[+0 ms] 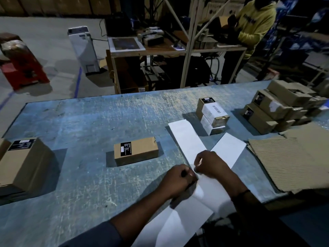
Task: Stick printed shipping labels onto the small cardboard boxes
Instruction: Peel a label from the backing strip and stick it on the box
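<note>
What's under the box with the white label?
The labelled box sits on a second box, also white-labelled, which rests on the table. The second box's top is covered.

Packing floor of a warehouse: a scuffed blue worktable (89, 122) filled the lower frame. It carried small cardboard boxes (277, 107) stacked at the right edge, corrugated sheets (288, 161) just below them and white label strips (187, 139) at centre. Beyond it, a bare concrete floor (44, 50) marked with a blue tape line (77, 82) stretched to the upper left. At upper right, a person in a yellow hooded top (254, 24) stood at a second, metal-framed bench (160, 49) cluttered with equipment.
</note>
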{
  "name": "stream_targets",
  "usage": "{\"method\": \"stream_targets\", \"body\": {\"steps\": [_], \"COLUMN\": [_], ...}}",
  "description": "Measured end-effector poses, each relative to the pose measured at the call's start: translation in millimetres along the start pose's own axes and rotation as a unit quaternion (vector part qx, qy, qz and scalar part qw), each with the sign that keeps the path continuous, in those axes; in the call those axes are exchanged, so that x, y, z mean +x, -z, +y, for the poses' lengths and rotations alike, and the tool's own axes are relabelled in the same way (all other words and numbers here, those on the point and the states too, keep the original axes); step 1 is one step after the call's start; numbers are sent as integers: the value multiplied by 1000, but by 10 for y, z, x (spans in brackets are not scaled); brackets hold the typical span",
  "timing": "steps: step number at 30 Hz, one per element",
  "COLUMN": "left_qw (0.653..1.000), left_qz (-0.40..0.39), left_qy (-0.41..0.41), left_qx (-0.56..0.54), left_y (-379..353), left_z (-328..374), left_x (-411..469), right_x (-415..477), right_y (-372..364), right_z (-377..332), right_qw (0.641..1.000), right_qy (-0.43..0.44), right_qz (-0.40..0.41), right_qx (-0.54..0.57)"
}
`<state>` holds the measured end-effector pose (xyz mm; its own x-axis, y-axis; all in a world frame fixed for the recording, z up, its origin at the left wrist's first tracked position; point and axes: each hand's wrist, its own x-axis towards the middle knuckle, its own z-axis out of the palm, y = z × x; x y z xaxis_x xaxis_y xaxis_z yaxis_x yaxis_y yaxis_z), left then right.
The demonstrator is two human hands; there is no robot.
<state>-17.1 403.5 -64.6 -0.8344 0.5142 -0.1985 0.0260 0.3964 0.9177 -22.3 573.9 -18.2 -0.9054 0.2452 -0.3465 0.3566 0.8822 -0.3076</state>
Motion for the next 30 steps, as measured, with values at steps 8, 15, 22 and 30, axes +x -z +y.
{"method": "stream_targets", "body": {"steps": [8,15,22,30], "left_qw": [979,983,967,945], "left_qz": [-54,-85,-47,-11], "left_qy": [80,59,112,161], "left_qx": [-181,-153,-225,-286], "left_y": [384,386,246,278], "left_z": [516,338,109,51], "left_x": [105,242,246,187], "right_x": [-282,-432,-384,84], "right_y": [232,-79,-158,339], "right_z": [-109,-89,124,1005], "right_qw": [894,878,913,946], "right_qy": [48,109,126,-127], "right_qz": [224,149,298,295], "right_qx": [385,442,249,-42]}}
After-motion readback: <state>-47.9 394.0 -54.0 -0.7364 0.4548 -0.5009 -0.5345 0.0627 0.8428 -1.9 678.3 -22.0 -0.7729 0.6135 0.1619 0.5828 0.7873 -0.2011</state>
